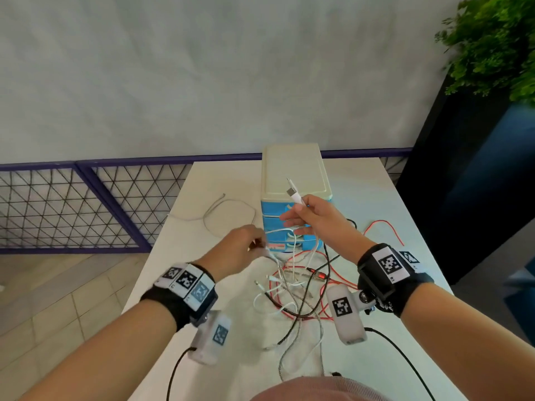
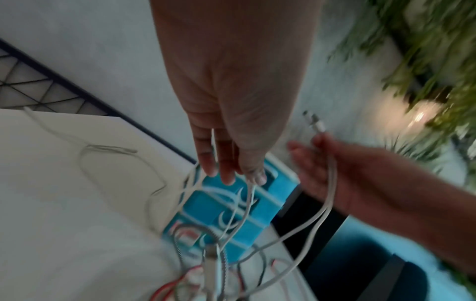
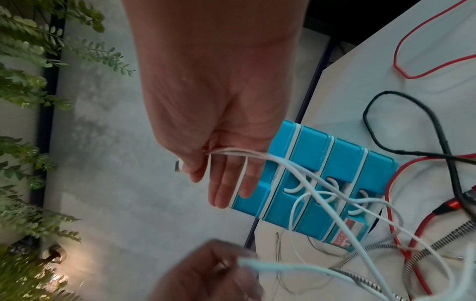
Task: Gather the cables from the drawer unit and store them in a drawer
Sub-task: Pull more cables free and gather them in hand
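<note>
A small drawer unit (image 1: 293,166) with a cream top and blue drawers (image 3: 332,163) stands at the back of the white table (image 1: 364,186). My right hand (image 1: 307,217) is raised in front of it and pinches a white cable (image 1: 295,193) under the thumb, its USB plug (image 2: 313,120) sticking up and the other fingers straight. My left hand (image 1: 249,246) pinches another stretch of white cable (image 2: 251,195) at its fingertips (image 2: 226,177). Both strands run down into a tangle of white, red, black and braided cables (image 1: 295,287) on the table in front of the drawers.
A loose grey cable (image 1: 228,211) lies left of the unit, a red cable loop (image 1: 383,231) and a black cable (image 3: 386,130) to its right. A purple mesh railing (image 1: 86,204) borders the table's left, and a dark planter with a green plant (image 1: 498,44) stands at the right.
</note>
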`<control>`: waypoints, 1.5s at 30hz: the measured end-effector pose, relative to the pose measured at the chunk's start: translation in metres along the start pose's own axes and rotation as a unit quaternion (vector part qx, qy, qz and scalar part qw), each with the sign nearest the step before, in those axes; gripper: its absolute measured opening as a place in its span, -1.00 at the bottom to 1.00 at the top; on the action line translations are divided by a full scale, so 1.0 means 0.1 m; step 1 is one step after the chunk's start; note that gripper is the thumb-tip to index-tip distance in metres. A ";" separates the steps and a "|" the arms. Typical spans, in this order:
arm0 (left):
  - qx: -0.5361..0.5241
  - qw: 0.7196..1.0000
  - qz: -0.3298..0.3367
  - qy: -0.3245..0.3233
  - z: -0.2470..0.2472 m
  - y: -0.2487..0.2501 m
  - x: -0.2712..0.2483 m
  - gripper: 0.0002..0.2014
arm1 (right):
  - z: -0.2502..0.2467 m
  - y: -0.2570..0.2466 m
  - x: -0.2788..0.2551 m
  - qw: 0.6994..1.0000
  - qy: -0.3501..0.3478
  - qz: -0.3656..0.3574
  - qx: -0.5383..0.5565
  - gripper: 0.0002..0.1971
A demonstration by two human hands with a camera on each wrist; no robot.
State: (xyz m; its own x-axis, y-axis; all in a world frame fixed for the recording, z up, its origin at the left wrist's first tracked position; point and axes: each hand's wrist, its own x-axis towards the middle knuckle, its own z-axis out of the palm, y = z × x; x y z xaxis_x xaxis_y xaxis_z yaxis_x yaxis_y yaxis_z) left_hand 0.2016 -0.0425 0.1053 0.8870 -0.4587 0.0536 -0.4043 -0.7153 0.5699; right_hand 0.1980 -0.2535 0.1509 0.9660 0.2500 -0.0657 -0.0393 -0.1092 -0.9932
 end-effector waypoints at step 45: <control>-0.044 0.957 -0.226 -0.179 0.07 -0.72 -0.38 -0.48 | -0.96 -0.63 0.12 0.890 0.404 -0.210 -0.015 -0.78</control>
State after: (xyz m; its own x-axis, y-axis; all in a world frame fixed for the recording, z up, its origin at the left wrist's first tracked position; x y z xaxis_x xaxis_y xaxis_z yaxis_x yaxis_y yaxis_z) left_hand 0.1954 0.0230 0.0562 0.8270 -0.2760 -0.4897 0.0360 -0.8434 0.5361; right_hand 0.2372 -0.3362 0.2216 0.7632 -0.4971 0.4127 0.3637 -0.1974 -0.9104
